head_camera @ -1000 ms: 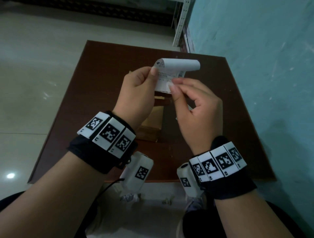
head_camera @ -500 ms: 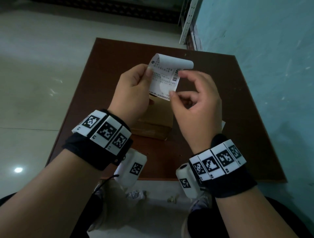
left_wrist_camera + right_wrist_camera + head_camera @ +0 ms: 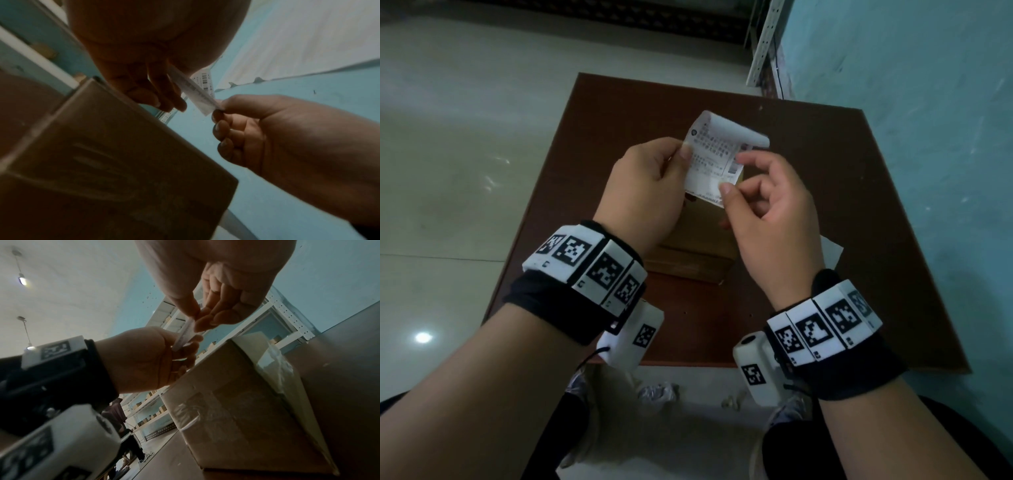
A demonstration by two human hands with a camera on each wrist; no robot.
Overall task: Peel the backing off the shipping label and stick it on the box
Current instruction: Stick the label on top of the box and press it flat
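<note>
A white shipping label (image 3: 714,161) with printed text and a curled top edge is held in the air above a brown cardboard box (image 3: 698,240). My left hand (image 3: 678,161) pinches its left edge, thumb on the printed face. My right hand (image 3: 729,186) pinches its lower right corner, and the index finger touches the right edge higher up. In the left wrist view the label (image 3: 195,92) shows edge-on, stretched between the left hand (image 3: 156,91) and the right hand (image 3: 218,112). The right wrist view has the label (image 3: 185,335) over the taped box (image 3: 236,402).
The box sits on a small brown table (image 3: 842,192) beside a turquoise wall (image 3: 928,102). A loose white sheet (image 3: 830,250) lies on the table under my right wrist. White shelving (image 3: 287,316) with boxes stands behind. Tiled floor (image 3: 465,154) lies to the left.
My right index finger has lifted from the lower corner to the label's right edge, while the thumb stays low. The label has uncurled and shows more print.
</note>
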